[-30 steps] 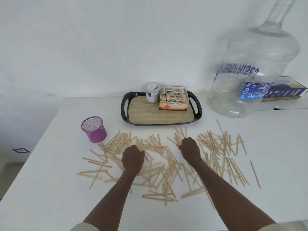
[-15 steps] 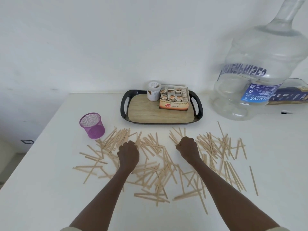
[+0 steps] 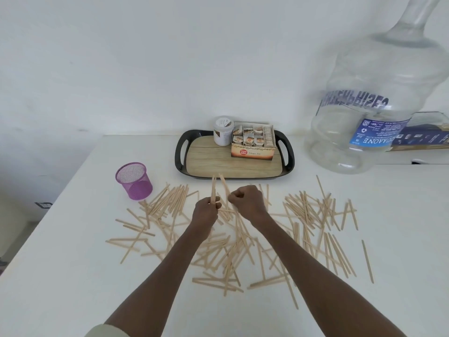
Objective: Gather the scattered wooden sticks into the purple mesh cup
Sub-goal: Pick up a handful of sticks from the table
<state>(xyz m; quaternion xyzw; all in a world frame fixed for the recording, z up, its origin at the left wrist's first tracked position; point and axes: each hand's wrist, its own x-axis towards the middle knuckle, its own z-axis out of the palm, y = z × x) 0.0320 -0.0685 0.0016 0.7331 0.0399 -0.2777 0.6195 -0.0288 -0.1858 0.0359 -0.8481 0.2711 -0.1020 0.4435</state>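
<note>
Wooden sticks: the task item, but size order first. Water jug is the biggest thing here, at the right rear, clear of the work. White table carries everything. Black tray sits at the rear centre with a tea-bag box and a white jar on it; none of these matter to the task.

The sticks lie in a wide scatter across the table's middle, from beside the cup out to well right, and many cross or overlap. One stray lies apart at the far right.

Purple mesh cup stands upright at the left, just beside the left end of the scatter. No sticks visible in it, so I judge the task barely started. Its placement suits a short carry for the left hand.

Left hand is curled around one or two sticks held near-upright, tips pointing towards the tray, probably collecting a bundle. Right hand is curled just beside it, pinching a stick at its lower end, likely passing it across. Bundling probably saves trips to the cup.
</note>
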